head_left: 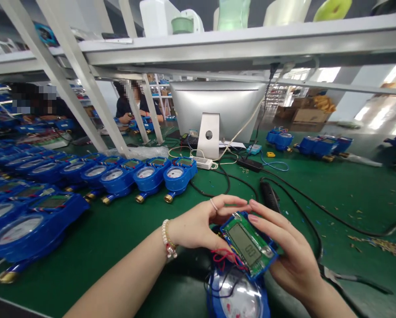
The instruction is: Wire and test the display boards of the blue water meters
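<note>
Both hands are around a blue water meter (214, 293) at the bottom middle, its round clear dial nearest me. On its far end sits a green circuit board (262, 246) with a grey LCD (242, 243) showing digits. Red and dark wires (222, 258) loop out beside the board. My left hand (206, 223) grips the board end from the left, thumb at the wires. My right hand (290, 247) wraps the right side, its fingertips on the board's far edge. The fingers' undersides are hidden.
Rows of blue water meters (118, 176) fill the left. A black-handled tool (269, 195), cables and pliers (356, 278) lie right of my hands. A monitor (214, 106) stands behind, under a shelf (217, 46). More meters (323, 145) and scraps (383, 245) lie right. Two people sit opposite.
</note>
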{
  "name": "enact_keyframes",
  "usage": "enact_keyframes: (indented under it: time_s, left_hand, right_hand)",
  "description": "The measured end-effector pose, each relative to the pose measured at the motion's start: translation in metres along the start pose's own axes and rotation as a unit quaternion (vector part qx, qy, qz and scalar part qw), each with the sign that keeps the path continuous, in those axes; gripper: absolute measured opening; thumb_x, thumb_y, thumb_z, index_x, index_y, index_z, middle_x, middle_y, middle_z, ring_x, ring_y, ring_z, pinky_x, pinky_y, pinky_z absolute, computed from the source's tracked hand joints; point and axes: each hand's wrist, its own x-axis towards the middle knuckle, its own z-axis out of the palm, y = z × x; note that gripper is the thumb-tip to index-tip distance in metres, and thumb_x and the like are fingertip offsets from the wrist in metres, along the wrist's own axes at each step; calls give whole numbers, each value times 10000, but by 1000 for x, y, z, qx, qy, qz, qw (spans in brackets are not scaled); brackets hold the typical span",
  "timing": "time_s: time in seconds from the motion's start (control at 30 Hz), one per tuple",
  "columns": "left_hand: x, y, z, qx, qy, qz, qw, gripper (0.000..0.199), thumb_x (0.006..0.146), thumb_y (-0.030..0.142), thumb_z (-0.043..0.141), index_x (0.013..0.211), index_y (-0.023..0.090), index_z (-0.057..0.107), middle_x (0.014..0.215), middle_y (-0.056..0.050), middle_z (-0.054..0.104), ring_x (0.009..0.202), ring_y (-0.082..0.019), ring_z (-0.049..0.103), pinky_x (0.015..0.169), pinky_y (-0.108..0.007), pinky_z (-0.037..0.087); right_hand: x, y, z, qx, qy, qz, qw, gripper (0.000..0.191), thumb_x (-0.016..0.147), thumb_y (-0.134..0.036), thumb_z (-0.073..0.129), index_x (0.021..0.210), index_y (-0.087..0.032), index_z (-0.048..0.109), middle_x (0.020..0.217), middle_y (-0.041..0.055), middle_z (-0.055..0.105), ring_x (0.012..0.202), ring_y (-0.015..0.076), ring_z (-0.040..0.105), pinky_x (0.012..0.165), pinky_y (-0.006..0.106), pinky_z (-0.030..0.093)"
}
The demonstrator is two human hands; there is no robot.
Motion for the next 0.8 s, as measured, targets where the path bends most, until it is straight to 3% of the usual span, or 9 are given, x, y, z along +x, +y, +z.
enact_keyframes:
  time_s: [0.1, 0.2, 0.3, 0.37, 0.43, 0.57, 0.7, 0.8]
  left_hand:
    - [-9, 10, -6, 67, 10, -1, 998, 776, 690, 81, 775, 1358, 251, 420, 1408, -116, 511, 1300, -243, 473, 1088, -407, 369]
    - [-24, 19, -9, 114, 40, 3, 993, 518, 818, 283, 676, 1302, 198, 510, 1337, -135, 564, 1265, -277, 494, 1097, -454, 335]
    - [-38, 26, 3, 211, 65, -15, 975, 569, 690, 395, 779, 1193, 188, 615, 1279, -125, 574, 1230, -320, 487, 1093, -459, 314]
    - [-44, 29, 17, 294, 88, -24, 952, 692, 544, 366, 871, 1166, 191, 626, 1289, -115, 538, 1226, -319, 466, 1085, -428, 317]
    - [-45, 30, 30, 327, 105, -32, 939, 631, 525, 324, 879, 1095, 187, 646, 1255, -108, 543, 1189, -298, 480, 1057, -402, 339]
    - [-37, 26, 33, 155, 160, -81, 971, 133, 700, 228, 733, 781, 169, 645, 980, -84, 649, 994, -242, 570, 944, -383, 397]
    - [-25, 12, 9, 5, 149, -111, 983, 161, 760, 298, 640, 804, 163, 564, 736, -48, 651, 685, -174, 617, 675, -303, 470]
    - [-18, 4, -5, -22, 148, -105, 983, 137, 724, 254, 648, 772, 149, 575, 644, 7, 574, 517, -83, 485, 532, -209, 359]
  right_hand:
    - [-3, -3, -5, -31, 6, -5, 999, 534, 853, 7, 485, 1332, -228, 459, 1339, 91, 510, 1202, 221, 512, 957, 360, 446]
    - [-9, -4, -6, -108, 40, -19, 993, 452, 837, 1, 516, 1260, -160, 505, 1321, 134, 529, 1155, 229, 553, 917, 352, 467]
    - [-13, -6, -3, -167, 59, -20, 984, 425, 833, 1, 518, 1245, -106, 511, 1300, 162, 547, 1126, 225, 572, 930, 347, 456]
    - [-15, -9, -1, -199, 65, -4, 978, 416, 842, -17, 516, 1253, -87, 502, 1286, 165, 559, 1111, 217, 580, 943, 333, 450]
    - [-17, -14, 2, -230, 70, 12, 971, 407, 853, -40, 506, 1257, -84, 494, 1285, 156, 564, 1097, 209, 591, 941, 311, 457]
    - [-21, -23, 7, -233, 78, 69, 967, 374, 873, -69, 478, 1241, -133, 486, 1322, 111, 544, 1084, 193, 609, 908, 281, 481]
    - [-22, -25, 11, -194, 91, 122, 969, 343, 894, -129, 504, 1234, -147, 455, 1339, 111, 527, 1110, 192, 592, 841, 255, 493]
    - [-20, -24, 10, -93, 106, 136, 981, 327, 882, -140, 548, 1195, -163, 458, 1353, 124, 491, 1224, 219, 496, 961, 291, 440]
